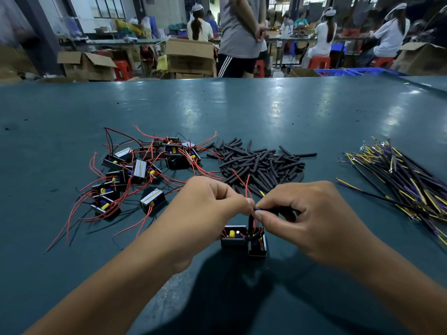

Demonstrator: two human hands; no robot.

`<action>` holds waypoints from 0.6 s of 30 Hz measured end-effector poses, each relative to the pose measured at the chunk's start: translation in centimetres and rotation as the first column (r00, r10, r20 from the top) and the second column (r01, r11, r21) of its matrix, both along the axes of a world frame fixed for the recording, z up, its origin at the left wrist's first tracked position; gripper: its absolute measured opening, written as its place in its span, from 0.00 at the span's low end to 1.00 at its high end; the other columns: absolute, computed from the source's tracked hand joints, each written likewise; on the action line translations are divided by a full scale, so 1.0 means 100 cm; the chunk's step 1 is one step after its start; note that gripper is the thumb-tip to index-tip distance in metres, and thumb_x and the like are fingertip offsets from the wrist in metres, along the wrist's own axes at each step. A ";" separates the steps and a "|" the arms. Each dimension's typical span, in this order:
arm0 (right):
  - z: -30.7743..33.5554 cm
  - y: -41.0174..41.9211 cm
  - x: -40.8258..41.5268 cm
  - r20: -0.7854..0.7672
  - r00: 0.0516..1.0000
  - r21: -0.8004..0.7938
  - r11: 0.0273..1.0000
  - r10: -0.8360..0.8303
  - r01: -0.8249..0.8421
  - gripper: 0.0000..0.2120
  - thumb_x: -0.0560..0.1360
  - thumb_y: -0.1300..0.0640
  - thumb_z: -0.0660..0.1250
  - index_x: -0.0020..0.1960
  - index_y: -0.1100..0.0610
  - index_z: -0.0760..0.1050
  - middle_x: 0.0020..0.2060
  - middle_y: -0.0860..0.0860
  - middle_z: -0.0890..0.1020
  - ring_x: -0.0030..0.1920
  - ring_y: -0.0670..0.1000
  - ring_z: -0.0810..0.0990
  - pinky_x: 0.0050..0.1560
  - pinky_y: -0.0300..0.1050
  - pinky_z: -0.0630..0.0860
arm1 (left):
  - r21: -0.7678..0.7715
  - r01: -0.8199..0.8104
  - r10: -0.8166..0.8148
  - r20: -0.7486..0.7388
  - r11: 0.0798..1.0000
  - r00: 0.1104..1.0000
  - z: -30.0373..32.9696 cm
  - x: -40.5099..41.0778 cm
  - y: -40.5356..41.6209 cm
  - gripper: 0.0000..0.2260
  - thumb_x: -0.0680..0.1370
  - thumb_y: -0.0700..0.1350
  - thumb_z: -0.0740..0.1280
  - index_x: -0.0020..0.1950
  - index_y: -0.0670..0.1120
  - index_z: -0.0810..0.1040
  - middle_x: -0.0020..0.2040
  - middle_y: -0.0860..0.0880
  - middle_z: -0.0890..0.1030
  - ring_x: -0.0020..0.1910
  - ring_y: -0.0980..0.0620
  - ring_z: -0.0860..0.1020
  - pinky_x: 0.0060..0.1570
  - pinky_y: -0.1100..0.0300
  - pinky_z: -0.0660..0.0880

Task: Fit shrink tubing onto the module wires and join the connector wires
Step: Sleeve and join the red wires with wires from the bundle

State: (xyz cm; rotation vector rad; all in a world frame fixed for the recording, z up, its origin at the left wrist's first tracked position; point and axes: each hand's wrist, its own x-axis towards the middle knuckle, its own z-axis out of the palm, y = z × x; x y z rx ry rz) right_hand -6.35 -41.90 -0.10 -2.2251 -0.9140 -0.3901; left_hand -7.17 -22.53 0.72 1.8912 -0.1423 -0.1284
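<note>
Fingertips of the left hand point(212, 204) and right hand point(307, 213) meet, pinching thin red and blue wires point(257, 209) above two small black box-shaped modules point(244, 240). Both wrists angle inward over the teal tabletop point(266, 112).

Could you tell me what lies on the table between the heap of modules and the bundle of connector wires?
In the head view, a pile of black shrink tubing lies between them.

I see module pile point(145, 170) on desk point(266, 112), left of centre; tubing heap point(261, 163) just right of it, touching; connector wire bundle point(406, 184) far right, apart; my left hand point(205, 204) and right hand point(309, 213) meet near desk's front edge, before tubing heap; two modules point(243, 239) on desk beneath them, side by side.
</note>
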 end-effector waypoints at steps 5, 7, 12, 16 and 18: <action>0.000 -0.001 0.001 -0.020 1.000 0.019 1.000 0.008 -0.007 0.05 0.74 0.54 0.71 0.40 0.53 0.83 0.33 0.43 0.81 0.35 0.43 0.79 0.37 0.36 0.71 | -0.006 0.038 -0.038 -0.004 0.999 0.999 -0.001 0.003 0.003 0.15 0.74 0.45 0.74 0.27 0.49 0.79 0.30 0.47 0.70 0.30 0.51 0.63 0.29 0.61 0.59; 0.000 -0.002 0.003 -0.019 1.000 0.023 1.000 0.003 -0.002 0.06 0.74 0.55 0.71 0.39 0.54 0.83 0.32 0.43 0.80 0.35 0.43 0.78 0.36 0.33 0.70 | -0.057 0.079 -0.082 -0.042 0.995 0.996 -0.002 0.003 0.003 0.12 0.72 0.46 0.74 0.28 0.48 0.80 0.28 0.48 0.70 0.29 0.51 0.63 0.27 0.63 0.58; -0.001 -0.004 0.006 -0.069 0.997 0.059 0.998 0.014 -0.010 0.06 0.73 0.55 0.72 0.38 0.54 0.82 0.31 0.43 0.80 0.32 0.44 0.77 0.34 0.33 0.68 | 0.042 0.172 -0.177 0.197 0.984 0.964 0.001 0.016 0.017 0.07 0.73 0.46 0.69 0.37 0.48 0.83 0.32 0.52 0.78 0.29 0.57 0.71 0.30 0.66 0.67; -0.001 -0.006 0.006 -0.093 0.995 0.067 0.997 0.040 -0.034 0.06 0.73 0.55 0.72 0.39 0.54 0.83 0.31 0.45 0.81 0.32 0.47 0.78 0.34 0.38 0.71 | 0.423 0.152 -0.397 0.585 0.893 0.707 0.002 0.022 0.027 0.07 0.74 0.44 0.75 0.51 0.48 0.84 0.45 0.53 0.79 0.41 0.58 0.75 0.42 0.70 0.68; -0.002 -0.006 0.006 -0.103 0.993 0.073 0.996 0.049 -0.042 0.05 0.73 0.55 0.71 0.40 0.54 0.83 0.32 0.45 0.81 0.32 0.48 0.78 0.34 0.41 0.72 | 0.476 0.129 -0.437 0.624 0.870 0.648 0.000 0.023 0.026 0.07 0.74 0.46 0.75 0.51 0.46 0.85 0.47 0.52 0.79 0.46 0.58 0.76 0.46 0.65 0.71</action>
